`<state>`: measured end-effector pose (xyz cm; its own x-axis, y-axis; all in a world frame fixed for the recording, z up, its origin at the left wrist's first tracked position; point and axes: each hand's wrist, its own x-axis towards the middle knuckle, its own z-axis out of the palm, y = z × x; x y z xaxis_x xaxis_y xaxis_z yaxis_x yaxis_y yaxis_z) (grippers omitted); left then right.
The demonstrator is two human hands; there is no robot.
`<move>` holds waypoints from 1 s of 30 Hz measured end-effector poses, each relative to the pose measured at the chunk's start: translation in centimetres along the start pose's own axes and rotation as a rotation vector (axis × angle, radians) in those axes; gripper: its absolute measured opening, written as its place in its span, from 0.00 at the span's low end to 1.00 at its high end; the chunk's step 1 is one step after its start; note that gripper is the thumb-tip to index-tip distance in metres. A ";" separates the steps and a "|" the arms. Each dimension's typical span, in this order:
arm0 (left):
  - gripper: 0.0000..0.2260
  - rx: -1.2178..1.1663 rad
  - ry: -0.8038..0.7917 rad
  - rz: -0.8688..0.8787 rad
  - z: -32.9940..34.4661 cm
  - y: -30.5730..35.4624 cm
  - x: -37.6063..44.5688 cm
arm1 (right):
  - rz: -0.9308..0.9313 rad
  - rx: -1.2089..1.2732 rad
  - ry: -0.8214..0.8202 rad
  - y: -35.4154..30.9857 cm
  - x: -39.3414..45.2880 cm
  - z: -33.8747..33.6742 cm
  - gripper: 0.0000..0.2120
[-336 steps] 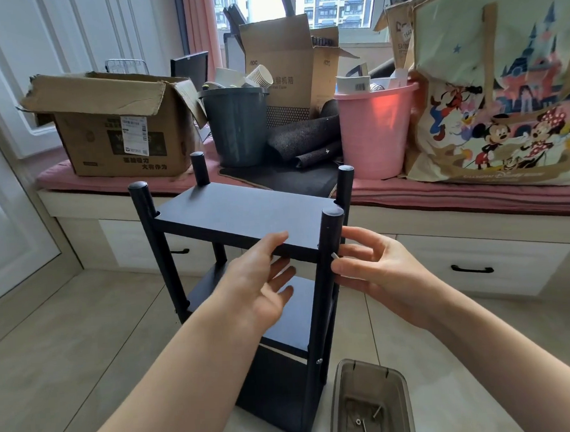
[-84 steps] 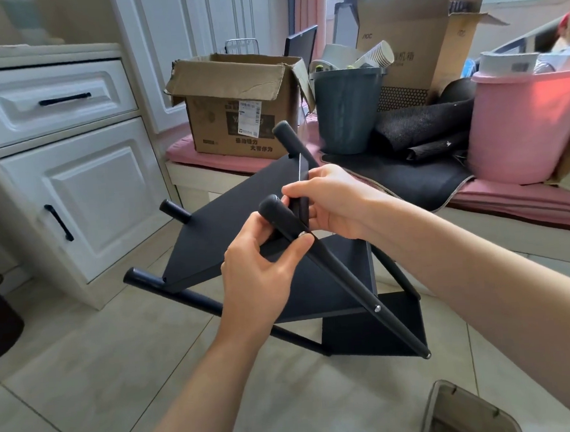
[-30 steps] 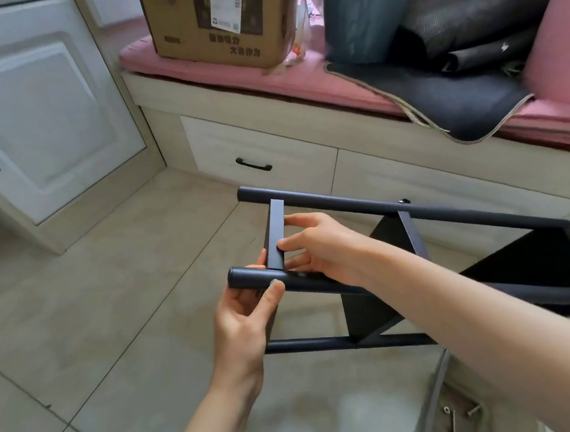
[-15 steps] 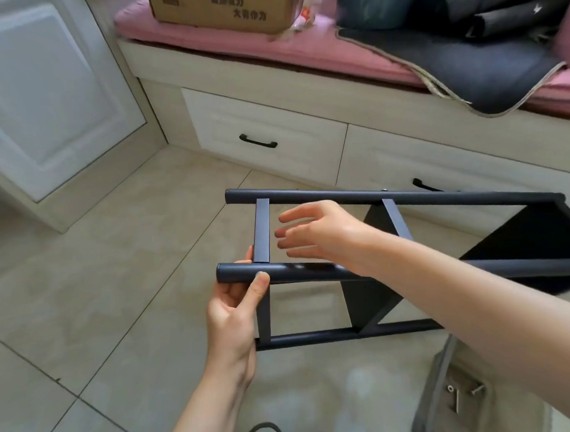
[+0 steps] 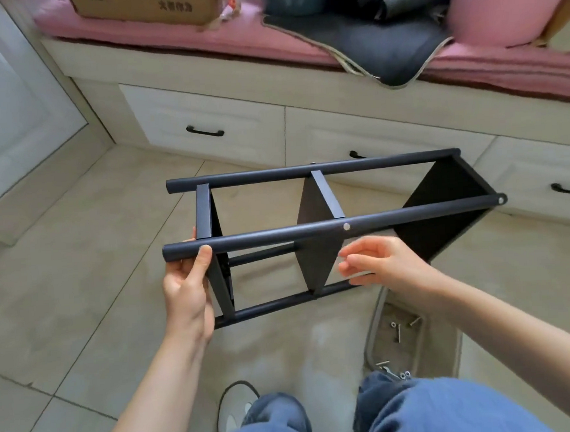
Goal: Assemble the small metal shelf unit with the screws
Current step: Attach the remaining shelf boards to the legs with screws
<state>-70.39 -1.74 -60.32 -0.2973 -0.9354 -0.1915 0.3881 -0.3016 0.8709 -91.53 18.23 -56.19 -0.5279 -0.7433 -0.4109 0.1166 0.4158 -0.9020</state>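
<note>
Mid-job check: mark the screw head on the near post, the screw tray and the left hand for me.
screw head [image 5: 346, 226], head view, silver face on the near post's middle.
screw tray [image 5: 370, 330], head view, left rim.
left hand [image 5: 186, 288], head view, palm below the post it grips.

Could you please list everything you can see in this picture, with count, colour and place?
shelf unit: one, dark blue-black, lying on its side on the floor, centre
tray: one, grey, on the floor at lower right
screws: several, silver, loose in the tray
drawers: three in view, cream with black handles, under the bench
cushion: one, pink, along the bench top
cardboard box: one, brown, on the cushion, top left
mat: one, dark, draped over the bench edge
bucket: one, pink, top right
left hand: grips the near post's end
right hand: open, beside the middle shelf
</note>
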 end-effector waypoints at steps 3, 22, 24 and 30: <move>0.09 0.012 -0.001 0.011 0.6 0.0 -0.3 | 0.060 -0.085 0.065 5.0 -0.2 -1.9 0.04; 0.07 0.065 -0.044 0.056 0.7 0.3 -0.3 | 0.395 -0.699 0.341 25.1 6.6 -6.0 0.10; 0.07 0.084 -0.045 0.066 0.5 0.2 -0.3 | 0.383 -0.727 0.352 25.5 6.8 -5.7 0.08; 0.07 0.081 -0.049 0.070 0.5 0.3 -0.3 | 0.337 -0.775 0.355 25.9 6.4 -5.4 0.05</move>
<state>-70.63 -1.45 -59.81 -0.3151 -0.9429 -0.1080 0.3380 -0.2178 0.9156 -96.43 27.00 -81.45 -0.8108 -0.3675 -0.4556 -0.2181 0.9120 -0.3474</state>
